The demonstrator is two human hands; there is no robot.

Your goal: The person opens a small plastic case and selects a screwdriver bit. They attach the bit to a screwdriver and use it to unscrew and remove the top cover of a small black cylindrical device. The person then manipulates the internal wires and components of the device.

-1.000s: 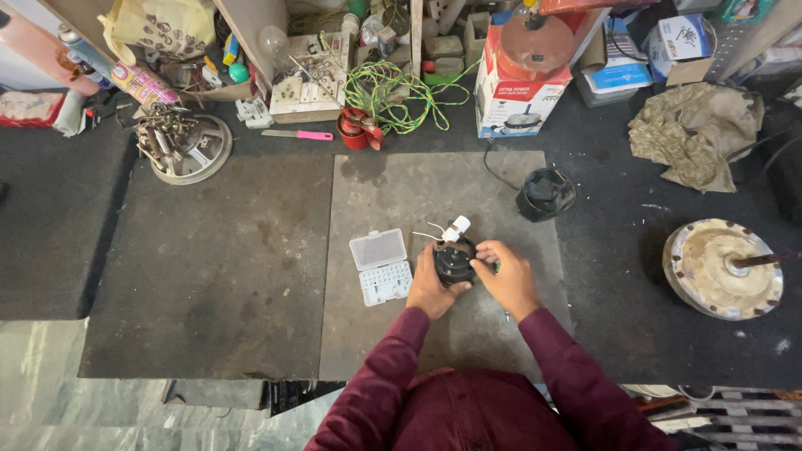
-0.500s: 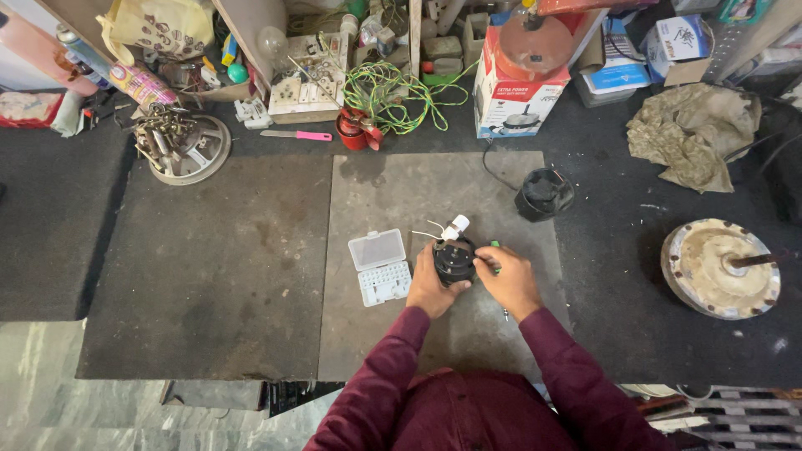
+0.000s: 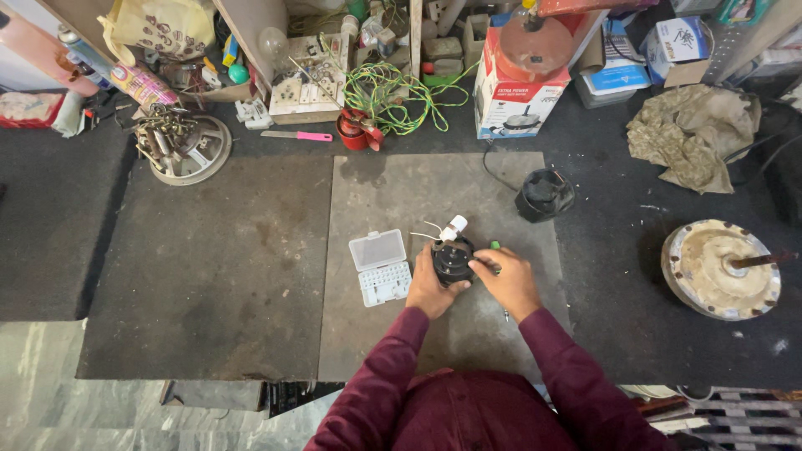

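A small round black motor part (image 3: pixel 452 258) with a white connector and thin wires rests on the grey mat (image 3: pixel 376 196). My left hand (image 3: pixel 428 291) grips its left side. My right hand (image 3: pixel 507 281) is closed around a green-handled screwdriver (image 3: pixel 494 246), whose tip meets the top of the black part. An open clear plastic bit case (image 3: pixel 380 267) lies just left of my left hand.
A second black motor housing (image 3: pixel 545 194) with a cord sits at the back right. A round fan motor (image 3: pixel 723 269) lies far right, a crumpled cloth (image 3: pixel 689 144) behind it. Green wire, red tape, a pink knife (image 3: pixel 297 135) and boxes crowd the back.
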